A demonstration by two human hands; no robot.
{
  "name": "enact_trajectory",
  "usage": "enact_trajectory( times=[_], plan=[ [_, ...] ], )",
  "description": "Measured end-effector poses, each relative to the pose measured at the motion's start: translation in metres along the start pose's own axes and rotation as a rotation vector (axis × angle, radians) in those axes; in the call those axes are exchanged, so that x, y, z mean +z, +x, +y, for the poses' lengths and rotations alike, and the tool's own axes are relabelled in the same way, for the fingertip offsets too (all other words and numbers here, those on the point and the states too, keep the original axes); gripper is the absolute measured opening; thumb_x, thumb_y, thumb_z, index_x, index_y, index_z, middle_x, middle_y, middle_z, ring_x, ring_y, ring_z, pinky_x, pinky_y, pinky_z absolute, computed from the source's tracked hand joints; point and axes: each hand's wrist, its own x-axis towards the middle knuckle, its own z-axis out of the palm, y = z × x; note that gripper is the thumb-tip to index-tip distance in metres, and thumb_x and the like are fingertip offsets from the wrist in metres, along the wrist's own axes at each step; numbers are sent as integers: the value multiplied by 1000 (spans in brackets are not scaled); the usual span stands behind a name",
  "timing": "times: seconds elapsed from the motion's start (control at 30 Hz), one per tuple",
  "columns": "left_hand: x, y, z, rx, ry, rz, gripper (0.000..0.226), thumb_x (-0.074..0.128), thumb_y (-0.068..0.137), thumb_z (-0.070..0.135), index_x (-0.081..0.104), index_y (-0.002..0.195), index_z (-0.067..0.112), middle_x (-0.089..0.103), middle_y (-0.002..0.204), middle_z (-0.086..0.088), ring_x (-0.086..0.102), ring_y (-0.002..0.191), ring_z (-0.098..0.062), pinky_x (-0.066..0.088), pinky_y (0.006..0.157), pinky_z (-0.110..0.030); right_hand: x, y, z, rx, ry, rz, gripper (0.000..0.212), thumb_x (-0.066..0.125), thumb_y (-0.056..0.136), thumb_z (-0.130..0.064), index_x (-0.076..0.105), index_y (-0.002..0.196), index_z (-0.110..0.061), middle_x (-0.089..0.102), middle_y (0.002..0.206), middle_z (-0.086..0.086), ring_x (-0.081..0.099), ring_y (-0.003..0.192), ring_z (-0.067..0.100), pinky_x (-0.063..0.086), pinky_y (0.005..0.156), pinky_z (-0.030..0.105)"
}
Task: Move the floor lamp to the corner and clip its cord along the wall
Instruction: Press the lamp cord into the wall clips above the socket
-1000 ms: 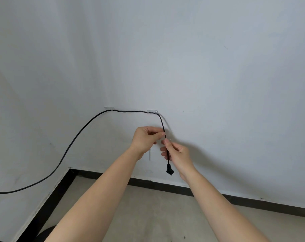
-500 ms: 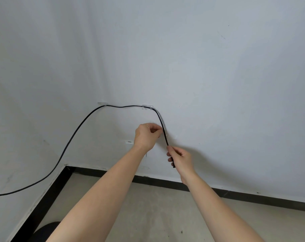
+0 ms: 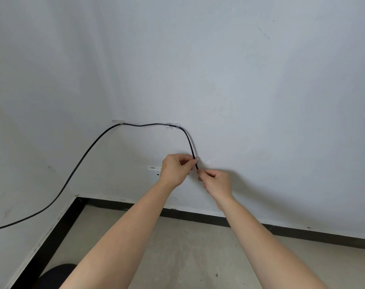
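Cord: we see the black power cord [image 3: 89,147] rise from the left edge, cross the room corner, run level along the white wall [image 3: 260,90], then bend down toward our hands.
Clips: two clear cord clips hold the level stretch, the corner clip [image 3: 117,121] and the second clip [image 3: 173,124]; a third clear clip [image 3: 196,157] sits on the wall right at the cord beside our left fingertips.
Left hand: our left hand [image 3: 175,168] pinches the descending cord against the wall at that third clip.
Right hand: our right hand [image 3: 216,181] pinches the cord just below, fingers curled shut; the plug end is hidden inside it.
Outlet: a white wall outlet [image 3: 153,174] shows partly behind the left hand.
Floor: beige floor [image 3: 187,247] with a black baseboard [image 3: 302,232].
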Motion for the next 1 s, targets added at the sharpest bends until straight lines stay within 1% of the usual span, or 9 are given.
enact_trajectory(
  times=[0.07,0.13,0.27,0.33,0.43,0.6,0.73,0.87,1.0],
  plan=[
    [3,-1,-2,-20,-51,37,8,76,86,23,76,77,22,76,74,-3,71,70,-20,59,71,-29,-1,2,1,-18,-19,-14,22,73,84,-32,78,73,-14,73,75,16,50,49,9,42,56,29],
    [7,-1,-4,-80,-178,86,7,78,83,17,76,77,16,75,71,-6,70,67,-19,60,70,-29,-2,2,2,-48,-37,-24,22,73,84,-32,78,70,-16,73,73,14,51,48,7,43,56,27],
    [7,-1,-7,-202,-439,116,4,74,86,5,75,86,1,73,74,-12,69,65,-20,60,67,-25,-5,1,6,-143,-55,-39,17,72,85,-26,78,70,-31,72,66,0,58,54,5,46,58,20],
    [8,0,-6,-215,-452,114,5,74,86,3,74,87,-1,73,74,-12,69,63,-18,59,66,-24,-6,1,8,-205,-109,-25,13,71,86,-23,79,77,-28,72,66,-12,62,60,0,47,61,18],
    [9,1,-3,-225,-436,133,4,73,86,3,73,86,-1,71,72,-11,68,61,-17,59,65,-23,-11,1,11,-286,-191,18,8,71,85,-24,79,85,-27,75,76,-19,68,74,-4,50,70,17],
    [12,1,0,-217,-443,112,6,72,87,2,72,83,-1,70,71,-11,68,61,-18,59,65,-22,-21,-4,12,-425,-276,78,15,70,85,-24,73,77,-37,69,77,-35,67,75,-6,48,69,7],
    [16,1,2,-225,-466,101,6,69,89,0,71,83,-1,71,76,-14,69,67,-21,61,70,-25,-28,-1,14,-424,-322,132,9,70,85,-29,75,81,-35,69,74,-32,67,75,-6,48,68,9],
    [13,-2,2,-190,-415,71,9,66,92,1,72,86,3,72,80,-11,70,70,-19,60,76,-26,-20,4,18,-425,-550,145,14,64,92,-38,76,92,-30,75,78,-11,67,71,9,54,64,28],
    [11,0,6,-94,-214,69,14,71,89,12,75,78,19,74,74,-4,71,72,-18,60,80,-31,4,7,18,-354,-601,172,21,58,93,-38,72,82,-27,72,71,-10,65,67,14,50,58,30]
  ],
)
